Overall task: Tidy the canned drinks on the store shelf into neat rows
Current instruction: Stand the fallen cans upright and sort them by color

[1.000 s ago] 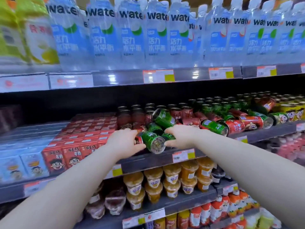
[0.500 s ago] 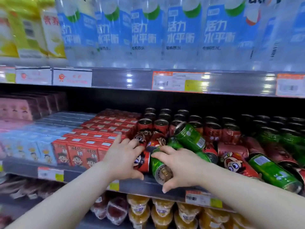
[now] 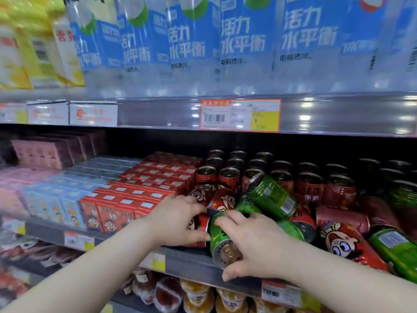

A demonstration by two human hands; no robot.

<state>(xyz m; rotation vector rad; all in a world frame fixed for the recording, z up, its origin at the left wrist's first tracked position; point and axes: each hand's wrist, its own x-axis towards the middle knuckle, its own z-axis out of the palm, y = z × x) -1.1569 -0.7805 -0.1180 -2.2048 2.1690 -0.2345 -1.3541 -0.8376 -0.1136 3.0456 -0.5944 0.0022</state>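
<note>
Shelf edge [image 3: 191, 263] carries two toppled cans: left hand [image 3: 178, 220] grips red can [image 3: 201, 223], right hand [image 3: 255, 245] grips green can [image 3: 218, 241].

One head-worn wide-angle view, close in, faces forward and slightly down. The right hand [image 3: 255, 245] gripping a toppled green metal can [image 3: 215, 240] sits just below centre. The left hand [image 3: 178, 220] holds a toppled red metal can [image 3: 199, 223] just left of that grip. The frame edges are blurred, perhaps by the lens.

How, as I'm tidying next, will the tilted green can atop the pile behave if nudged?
Probably rolls off: the tilted can is round and lies aslant on fallen cans. Its glossy wall looks slippery. Likely stiff metal, no visible dents.
</note>
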